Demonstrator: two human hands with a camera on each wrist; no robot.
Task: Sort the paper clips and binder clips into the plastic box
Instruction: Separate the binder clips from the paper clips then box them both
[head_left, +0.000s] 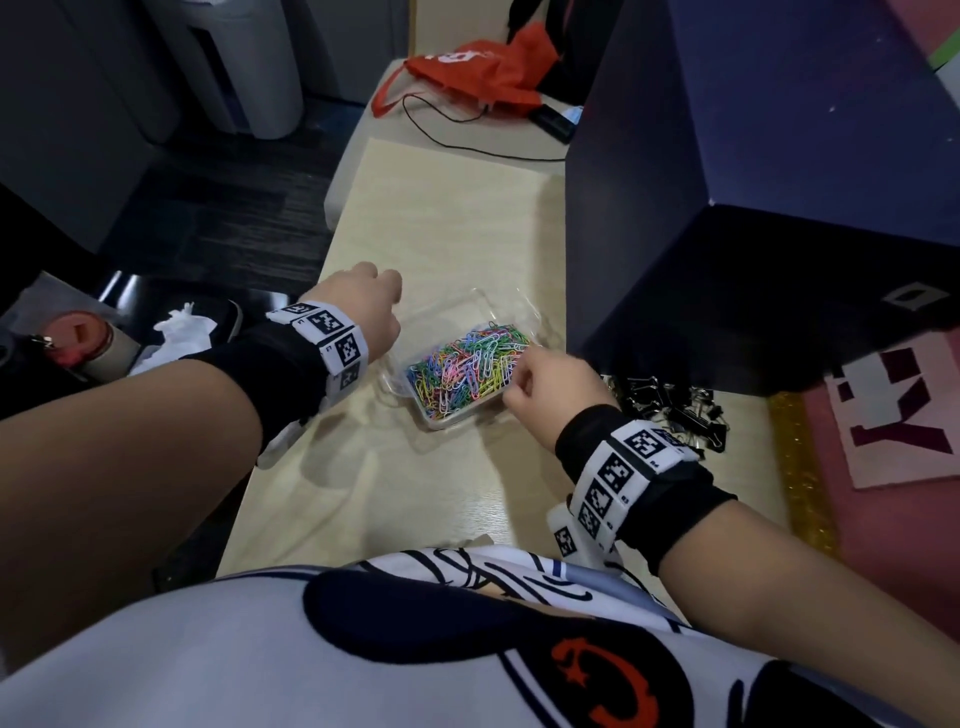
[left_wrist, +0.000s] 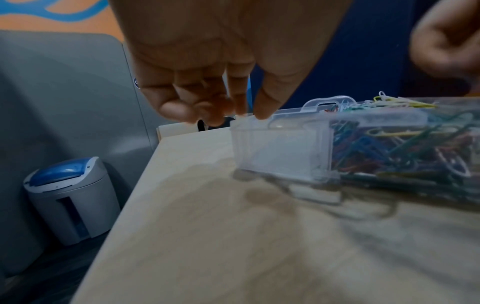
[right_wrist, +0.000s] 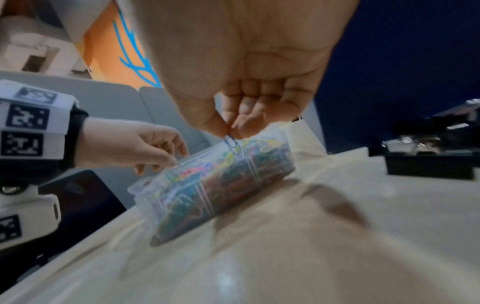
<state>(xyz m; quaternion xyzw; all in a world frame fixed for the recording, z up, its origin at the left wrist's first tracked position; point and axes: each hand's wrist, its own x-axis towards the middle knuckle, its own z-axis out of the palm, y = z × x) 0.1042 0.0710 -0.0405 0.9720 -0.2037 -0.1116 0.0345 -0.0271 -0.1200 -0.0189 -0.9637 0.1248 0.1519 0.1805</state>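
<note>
Clear plastic box (head_left: 470, 364) near the middle of the pale wooden surface (head_left: 447, 218), lid open, one compartment heaped with coloured paper clips (head_left: 467, 366); the compartment at its left end (left_wrist: 280, 152) appears empty in the left wrist view. Black binder clips (head_left: 670, 410) lie in a loose pile by the right edge of the surface, just beside the box and not yet in it.

Left hand (head_left: 363, 306): fingers curled downward, fingertips (left_wrist: 262, 111) touching the rim at the left end of the box, apparently steadying it; the grip does not wrap the wall. Right hand (head_left: 550, 384): over the near right part of the box, thumb and forefinger (right_wrist: 241, 127) pinching a single dark-blue paper clip (right_wrist: 232, 139), which hangs just above the heap.

Handling, as judged: paper clips are very light, stiff, smooth wire; they tangle and snag on neighbours, so a fingertip pinch on one loop is preferable to a scoop. Binder clips are heavier, rigid and sprung; take them by the folded black body or the wire handles. The box is thin, light and slides easily, hence the steadying hand at its rim. An orange bag (head_left: 467, 73) lies at the far end.
</note>
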